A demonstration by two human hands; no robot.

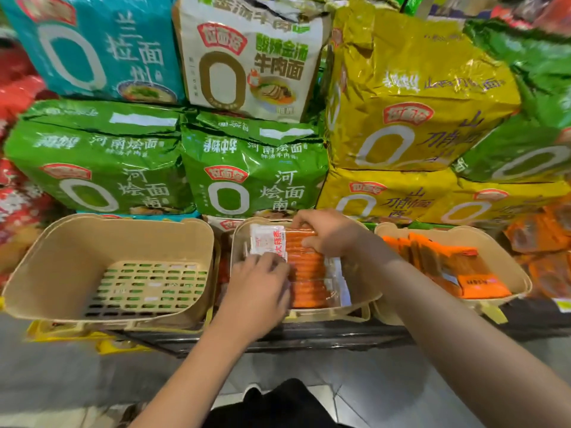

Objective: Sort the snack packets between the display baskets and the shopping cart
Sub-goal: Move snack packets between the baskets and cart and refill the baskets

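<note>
We have both hands in the middle basket of three tan ones set in a row on a dark shelf edge. Our left hand lies on the near left of the snack stack, fingers curled down onto the packets by the white label; how firmly it grips them we cannot tell. Our right hand reaches over the far end of the same stack, fingers bent round the top packet's edge and pinching it. The stack is orange sticks in clear wrap, filling most of the middle basket.

The left basket shows only its slotted floor. The right basket holds orange packets leaning in a row, and more orange packets lie piled just right of it, outside its wall.

Just behind the baskets big noodle bags rise like a wall: two green bags at left and centre, yellow bags to the right, a teal bag and a white bag stacked above, and another green bag at far right. Red bags crowd the left edge, blurred. Our right forearm crosses the near rim of the right basket.

Below the shelf edge we see yellow price strips, grey floor tiles, and dark clothing at the bottom.
</note>
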